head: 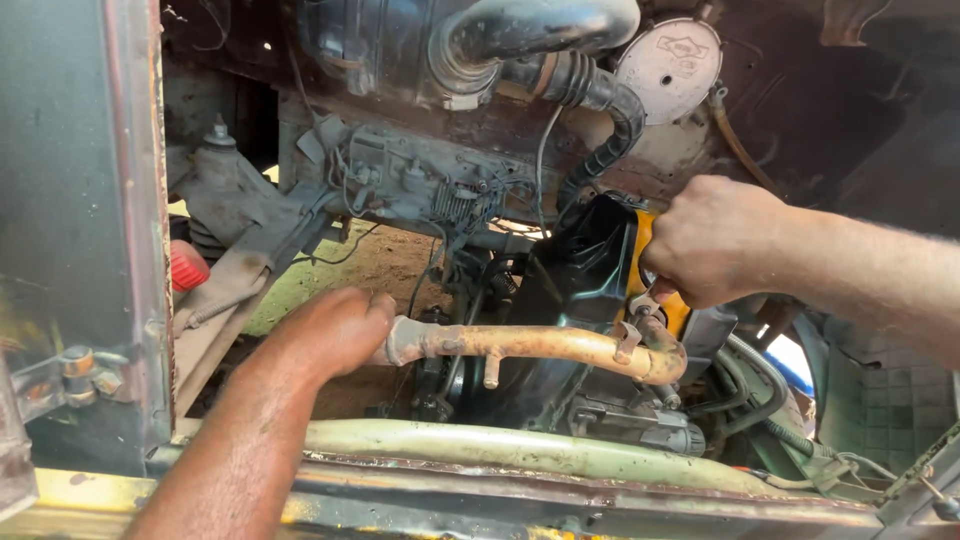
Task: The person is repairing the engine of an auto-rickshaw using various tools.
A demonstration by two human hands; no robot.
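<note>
The rusty metal pipe (530, 345) lies across the engine bay, above the green frame rail (520, 450). The left hand (335, 330) grasps its left end; the right hand (715, 240) is clenched on a yellow-handled tool (640, 250) at the clamp (630, 340). Best to hold the pipe steady while turning. The tool tip is hidden.

left hand (335, 330) fingertips hidden behind pipe (530, 345) | right hand (715, 240) hides tool (640, 255)
</note>
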